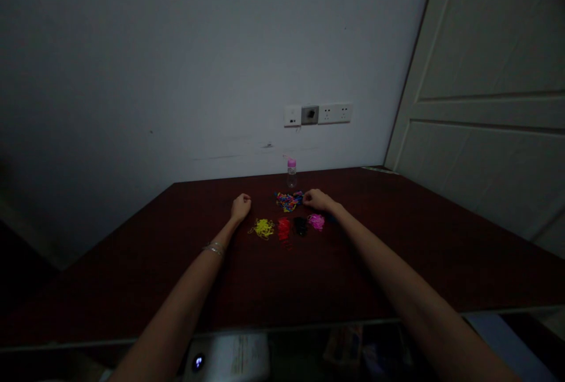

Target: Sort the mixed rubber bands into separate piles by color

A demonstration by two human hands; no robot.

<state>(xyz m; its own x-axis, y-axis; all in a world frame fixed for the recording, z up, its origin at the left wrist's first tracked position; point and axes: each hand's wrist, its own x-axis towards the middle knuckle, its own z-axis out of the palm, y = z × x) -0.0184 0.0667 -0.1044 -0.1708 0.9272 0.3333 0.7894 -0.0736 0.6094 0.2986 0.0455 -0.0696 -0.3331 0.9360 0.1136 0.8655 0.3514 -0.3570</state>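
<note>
My left hand (241,206) rests on the table with its fingers curled closed, left of the piles; anything inside it is hidden. Fingertips of my right hand (316,200) are pinched together at the right edge of a mixed multicoloured pile of rubber bands (288,201), apparently on a band too small to see clearly. Closer to me lie sorted heaps in a row: yellow rubber bands (263,228), red rubber bands (283,229), black rubber bands (301,226) and pink rubber bands (316,221). A few red ones trail towards me. Something dark blue shows beside my right wrist.
Behind the mixed pile stands a clear bottle (292,178) with a pink cap. The dark red table (265,288) meets a wall with sockets (335,113). At the right is a white panelled door (485,76). Below the front edge sits a white box (238,357).
</note>
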